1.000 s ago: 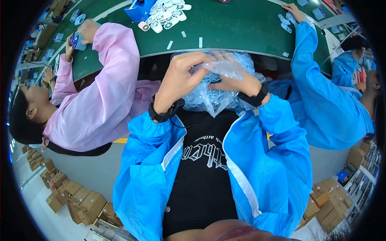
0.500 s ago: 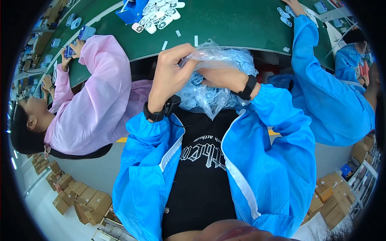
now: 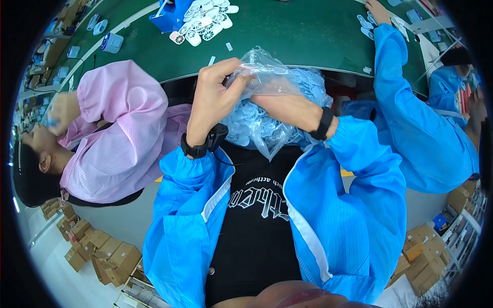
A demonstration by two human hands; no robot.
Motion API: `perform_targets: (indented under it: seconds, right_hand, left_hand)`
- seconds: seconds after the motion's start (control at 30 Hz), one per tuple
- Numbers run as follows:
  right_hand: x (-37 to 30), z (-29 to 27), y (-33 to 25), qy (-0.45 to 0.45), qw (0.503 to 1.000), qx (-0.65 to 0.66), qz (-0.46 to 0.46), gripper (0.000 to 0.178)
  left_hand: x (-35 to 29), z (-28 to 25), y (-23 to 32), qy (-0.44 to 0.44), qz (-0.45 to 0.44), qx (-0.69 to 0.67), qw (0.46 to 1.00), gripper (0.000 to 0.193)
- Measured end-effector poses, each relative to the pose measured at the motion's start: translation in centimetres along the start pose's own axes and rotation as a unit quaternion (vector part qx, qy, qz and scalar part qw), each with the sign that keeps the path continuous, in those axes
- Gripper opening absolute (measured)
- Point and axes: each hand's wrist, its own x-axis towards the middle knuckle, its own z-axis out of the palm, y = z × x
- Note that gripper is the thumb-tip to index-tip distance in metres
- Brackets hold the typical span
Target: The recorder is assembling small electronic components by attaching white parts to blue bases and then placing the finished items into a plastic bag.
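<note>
A clear plastic bag (image 3: 269, 145) full of light-blue plastic parts (image 3: 309, 84) rests against me at the table's front edge. My left hand (image 3: 215, 95) is closed on the bag's gathered rim, thumb and fingers pinching the film. My right hand (image 3: 280, 101) reaches into the bag's mouth from the right; plastic and parts hide its fingers. Both wrists wear black bands, the left with a small black device on it.
The green table (image 3: 287, 36) carries a pile of white wheel-patterned pieces (image 3: 205, 23) beside a blue bin (image 3: 168, 15). A person in pink (image 3: 118, 138) sits at my left, another in blue (image 3: 421, 128) at my right. Cardboard boxes (image 3: 123, 262) are stacked behind.
My right hand has gone deeper into the bag, and its fingers show less. The person in pink has let go of a blue device and raised a hand toward the head.
</note>
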Motion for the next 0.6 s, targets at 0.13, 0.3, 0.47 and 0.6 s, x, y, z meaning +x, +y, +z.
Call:
perform_targets:
  seconds: [0.13, 0.3, 0.47, 0.6]
  right_hand:
    - [-1.2, -0.1, -1.7, 0.034, 0.999, 0.031, 0.010, 0.035]
    - [-1.3, -0.3, -0.5, 0.027, 0.997, 0.067, 0.031, 0.042]
    - [-2.2, -2.5, -2.2, -0.041, 0.998, 0.044, 0.027, 0.046]
    - [-2.7, -2.9, -2.1, -0.025, 1.000, -0.004, 0.005, 0.051]
  left_hand:
    - [0.2, -0.1, 0.5, -0.011, -0.012, 0.006, 1.000, 0.013]
    - [0.3, 0.1, 0.0, -0.012, -0.014, 0.000, 1.000, 0.014]
    - [0.4, -0.1, -0.1, 0.000, -0.059, -0.010, 0.998, 0.017]
    - [1.1, 0.7, -0.8, 0.010, -0.090, -0.032, 0.995, 0.023]
